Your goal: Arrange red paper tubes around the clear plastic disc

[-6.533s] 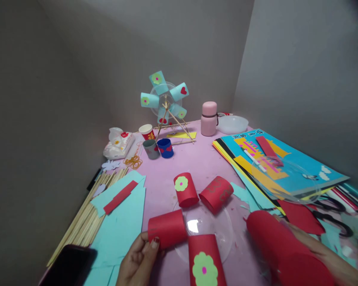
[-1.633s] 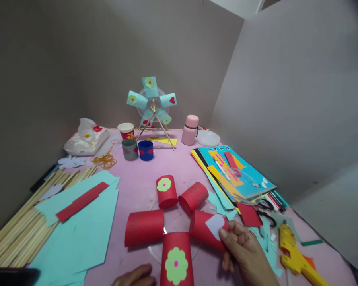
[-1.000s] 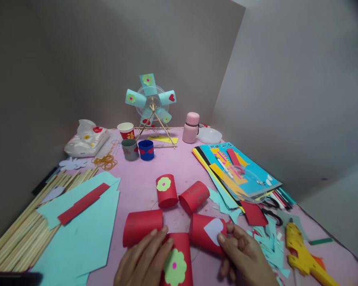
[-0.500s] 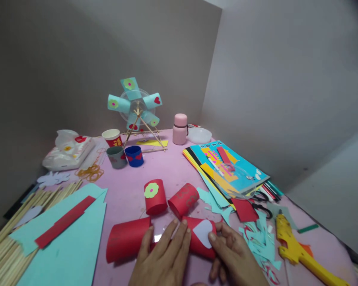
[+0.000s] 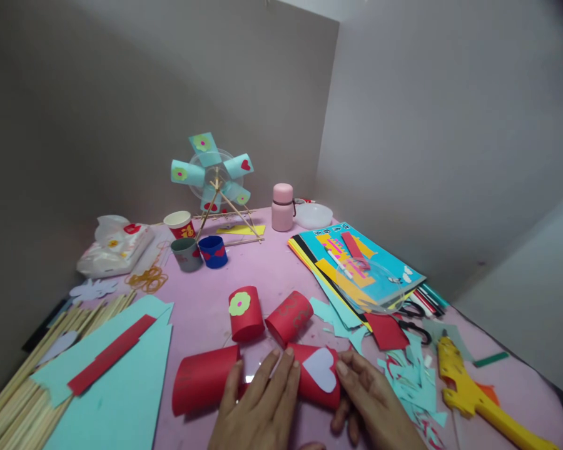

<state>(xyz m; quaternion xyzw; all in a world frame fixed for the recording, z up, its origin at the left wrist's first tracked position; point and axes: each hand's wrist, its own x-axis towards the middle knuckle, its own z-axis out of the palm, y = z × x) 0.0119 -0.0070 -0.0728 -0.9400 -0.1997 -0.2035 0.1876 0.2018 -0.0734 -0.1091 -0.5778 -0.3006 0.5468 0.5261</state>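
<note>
Several red paper tubes lie around a clear disc (image 5: 252,362). One tube (image 5: 244,325) bears a green flower, another (image 5: 289,317) has a wavy drawn line, and a plain one (image 5: 205,379) is at the left. My left hand (image 5: 263,400) lies with fingers stretched over the middle, between the plain tube and the red paper tube (image 5: 309,390) with a lilac heart (image 5: 321,370). My right hand (image 5: 373,394) grips that tube's right end, thumb and forefinger at its edge beside the heart. Its other fingers curl low by the table.
A yellow glue gun (image 5: 469,387) and paper scraps (image 5: 410,381) lie at the right, near scissors (image 5: 415,331) and stacked paper (image 5: 403,272). Wooden sticks (image 5: 16,400) and turquoise sheets (image 5: 117,406) are left. A paper wheel model (image 5: 217,178) and pink bottle (image 5: 282,209) stand behind.
My right thumb has slid off the lilac heart to the tube's right edge, so more of the heart shows. The left hand stays over the middle. The view has shifted slightly.
</note>
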